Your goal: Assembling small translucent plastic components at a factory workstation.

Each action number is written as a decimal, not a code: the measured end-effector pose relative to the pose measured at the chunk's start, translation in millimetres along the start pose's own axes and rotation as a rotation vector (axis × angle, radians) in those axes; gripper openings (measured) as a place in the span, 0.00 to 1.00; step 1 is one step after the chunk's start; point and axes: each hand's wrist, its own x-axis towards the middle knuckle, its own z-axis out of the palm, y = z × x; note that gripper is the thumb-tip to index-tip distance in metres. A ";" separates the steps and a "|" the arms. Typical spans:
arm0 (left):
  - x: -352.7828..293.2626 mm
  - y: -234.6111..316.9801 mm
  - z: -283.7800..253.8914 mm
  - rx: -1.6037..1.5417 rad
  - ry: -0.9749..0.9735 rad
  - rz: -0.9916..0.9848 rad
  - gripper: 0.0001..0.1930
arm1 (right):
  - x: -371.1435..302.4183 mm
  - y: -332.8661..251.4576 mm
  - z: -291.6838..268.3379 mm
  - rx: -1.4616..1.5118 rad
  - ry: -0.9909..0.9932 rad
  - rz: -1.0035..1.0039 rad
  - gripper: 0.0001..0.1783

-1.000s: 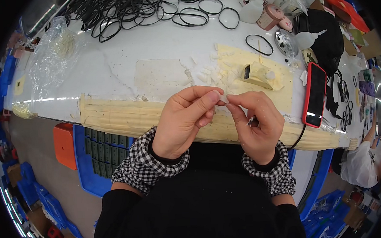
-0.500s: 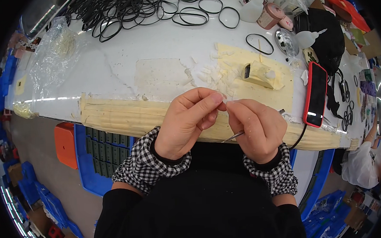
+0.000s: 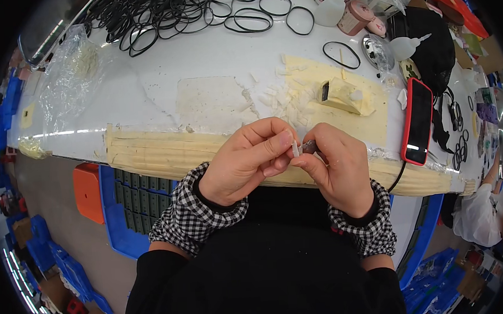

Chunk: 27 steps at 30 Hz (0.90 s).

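The table (image 3: 138,100) sits below. Above its edge, the left hand (image 3: 241,157) and right hand (image 3: 344,164) curl nearly closed, likely to keep things steady. The right pinches a dark tool (image 3: 309,147). The left pinches a white bit (image 3: 296,149), held between the hands, just beside the tool.

Band pile (image 3: 139,17) far side of table (image 3: 138,95), ctr-L; loose bands (image 3: 249,31) R of it. Plastic bag (image 3: 65,82) far L on table. Sheet (image 3: 370,128) on table R of ctr, w/ scraps (image 3: 286,104) on its L part & spilling off L. Block (image 3: 346,98) on sheet, R of scraps. Phone (image 3: 418,121) R of sheet; tub (image 3: 354,17) behind it. L hand (image 3: 254,154) & R hand (image 3: 343,166) over near edge, in front of scraps; strip (image 3: 296,149) in L fingertips, tool (image 3: 308,147) in R. Crate (image 3: 127,240) below near edge, L; stool (image 3: 88,193) L of crate.
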 end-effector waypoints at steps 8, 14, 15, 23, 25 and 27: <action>-1.4 7.7 -1.5 0.076 -0.037 -0.032 0.08 | 0.8 -1.5 -0.5 -0.040 -0.019 -0.019 0.20; -1.8 9.0 -2.0 0.103 -0.036 -0.023 0.08 | 1.6 -2.5 -2.1 -0.106 -0.037 -0.027 0.20; -1.7 8.7 -2.6 0.104 -0.038 -0.018 0.08 | 2.2 -3.5 -2.7 -0.112 -0.039 -0.027 0.19; -1.1 10.5 1.3 0.149 0.019 -0.013 0.09 | 2.9 -3.1 -1.9 -0.126 -0.024 -0.043 0.19; -1.8 11.1 0.7 0.162 0.021 -0.013 0.09 | 3.2 -2.6 -1.4 -0.109 -0.023 -0.036 0.18; -2.9 12.8 -1.5 0.174 0.005 -0.017 0.08 | 3.5 -3.4 -2.2 -0.122 -0.033 -0.037 0.18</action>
